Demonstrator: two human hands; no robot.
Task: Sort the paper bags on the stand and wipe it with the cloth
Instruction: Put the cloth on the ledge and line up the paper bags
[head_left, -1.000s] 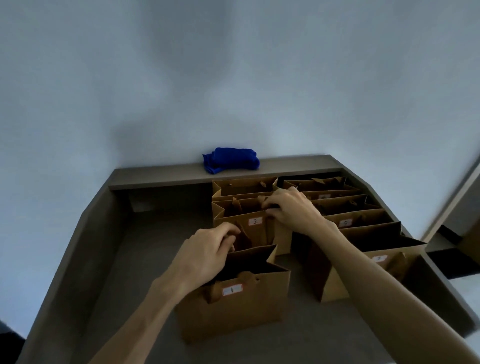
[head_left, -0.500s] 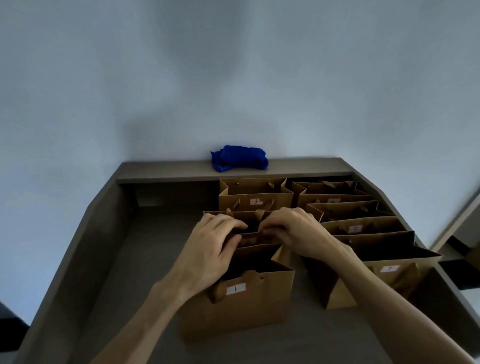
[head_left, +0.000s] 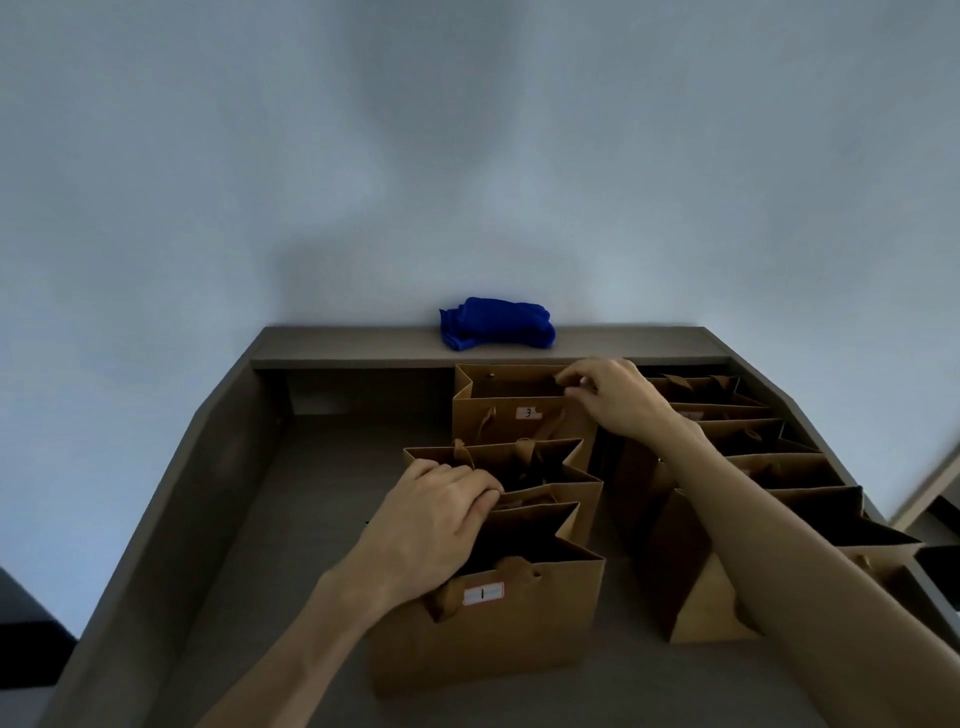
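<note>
With my right hand (head_left: 613, 397) pinching the far rim of bag 3 (head_left: 524, 415) just below the blue cloth (head_left: 496, 323) on the stand's ledge (head_left: 353, 347), and my left hand (head_left: 436, 512) curled on the middle bag (head_left: 566, 470) behind bag 1 (head_left: 488, 618), I'd slide each bag upright by its rim, never tugging handles.

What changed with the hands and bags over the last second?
The right hand left the middle bag and reached back to the bag marked 3, where its grip now pinches the rim. The left hand stayed on the middle bag's near edge, behind the bag marked 1. The blue cloth on the ledge and the right-hand row of bags did not move.
</note>
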